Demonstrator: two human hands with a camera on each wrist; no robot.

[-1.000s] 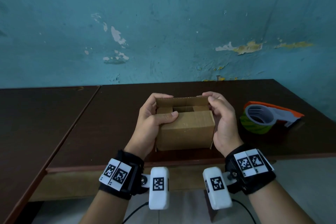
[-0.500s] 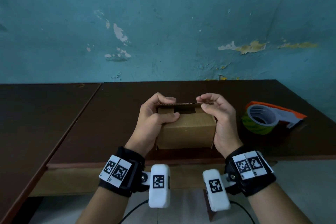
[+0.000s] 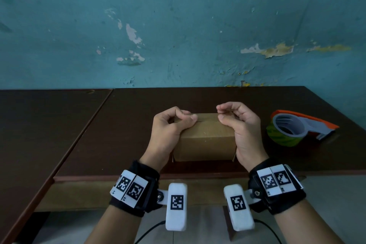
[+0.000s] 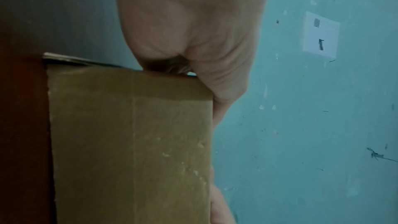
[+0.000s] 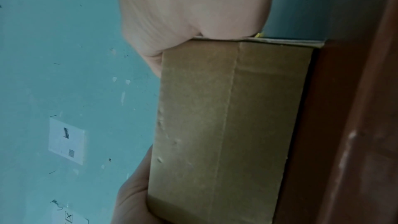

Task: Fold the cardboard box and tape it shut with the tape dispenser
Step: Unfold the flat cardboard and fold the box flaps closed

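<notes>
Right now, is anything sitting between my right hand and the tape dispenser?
Nothing visible. Between the right hand, at the cardboard box, and the tape dispenser lies only bare brown table.

A plain brown cardboard box (image 3: 205, 140), an orange-and-grey tape dispenser (image 3: 303, 125) with green striped tape (image 3: 283, 140), teal wall (image 3: 178, 16).

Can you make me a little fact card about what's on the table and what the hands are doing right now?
box: small cardboard box standing on the brown table, top flaps folded down
left hand: fingers curled over the box's top left edge, thumb lying on the flaps
right hand: palm against the box's right side, thumb on top, other fingers curled above the flaps
tape: tape dispenser with a green roll, lying untouched to the right of the box
wall: peeling teal wall behind the table
</notes>
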